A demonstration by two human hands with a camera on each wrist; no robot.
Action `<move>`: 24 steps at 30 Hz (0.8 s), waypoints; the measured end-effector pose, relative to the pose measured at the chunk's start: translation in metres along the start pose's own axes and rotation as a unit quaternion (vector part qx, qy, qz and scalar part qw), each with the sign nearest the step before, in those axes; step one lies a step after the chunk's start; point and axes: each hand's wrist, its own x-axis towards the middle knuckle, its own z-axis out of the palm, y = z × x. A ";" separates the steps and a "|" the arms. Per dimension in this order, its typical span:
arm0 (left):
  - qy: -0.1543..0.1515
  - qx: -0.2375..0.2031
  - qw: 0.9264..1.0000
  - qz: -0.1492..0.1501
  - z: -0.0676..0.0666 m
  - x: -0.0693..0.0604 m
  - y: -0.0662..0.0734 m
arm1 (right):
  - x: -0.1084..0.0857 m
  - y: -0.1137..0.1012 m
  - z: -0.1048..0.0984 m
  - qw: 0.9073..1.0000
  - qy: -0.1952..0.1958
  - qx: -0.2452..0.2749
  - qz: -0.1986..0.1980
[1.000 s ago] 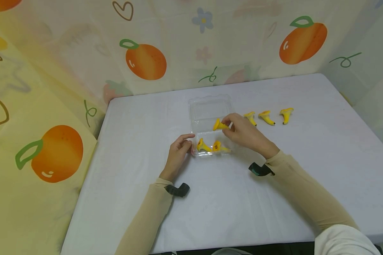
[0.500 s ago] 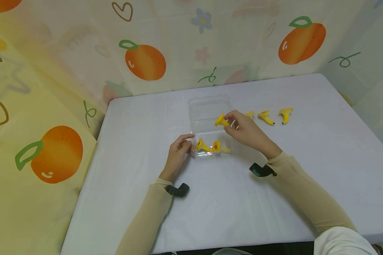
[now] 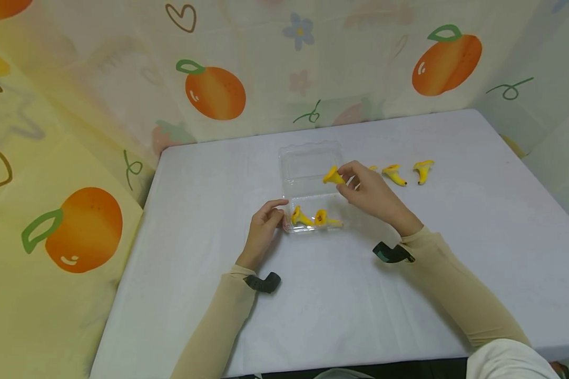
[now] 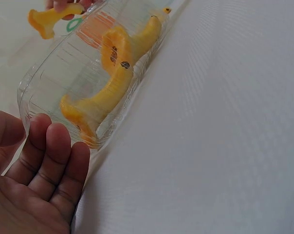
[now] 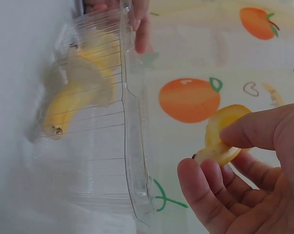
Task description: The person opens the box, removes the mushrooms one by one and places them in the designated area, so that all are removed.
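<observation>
My right hand point(image 3: 372, 192) pinches a yellow chanterelle mushroom point(image 3: 332, 176) by its stem, raised above a clear plastic clamshell box point(image 3: 305, 200). In the right wrist view this mushroom point(image 5: 220, 131) sits between thumb and fingers, cap tilted up. Two more chanterelles lie inside the near half of the box, one mushroom point(image 3: 301, 216) at its left and another mushroom point(image 3: 323, 217) to the right. My left hand point(image 3: 262, 231) holds the box's left wall; in the left wrist view its fingertips point(image 4: 57, 141) rest against the plastic.
Right of the box, a chanterelle point(image 3: 394, 174) and another chanterelle point(image 3: 423, 171) lie on the white tablecloth point(image 3: 351, 305); a third there is mostly hidden behind my right hand. The box lid point(image 3: 310, 160) lies open toward the back. A fruit-printed curtain point(image 3: 261, 63) hangs behind the table.
My right hand has lifted slightly and drifted right and away from me with the mushroom, whose cap now tilts higher. The left hand and the box have stayed in place.
</observation>
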 end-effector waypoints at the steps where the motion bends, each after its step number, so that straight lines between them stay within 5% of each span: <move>1: -0.001 -0.001 1.000 0.001 0.000 0.000 0.000 | -0.001 0.000 -0.001 1.000 0.001 0.002 0.002; 24: 0.002 0.003 1.000 -0.002 0.000 0.002 -0.002 | -0.015 0.004 -0.019 0.999 0.039 0.000 0.031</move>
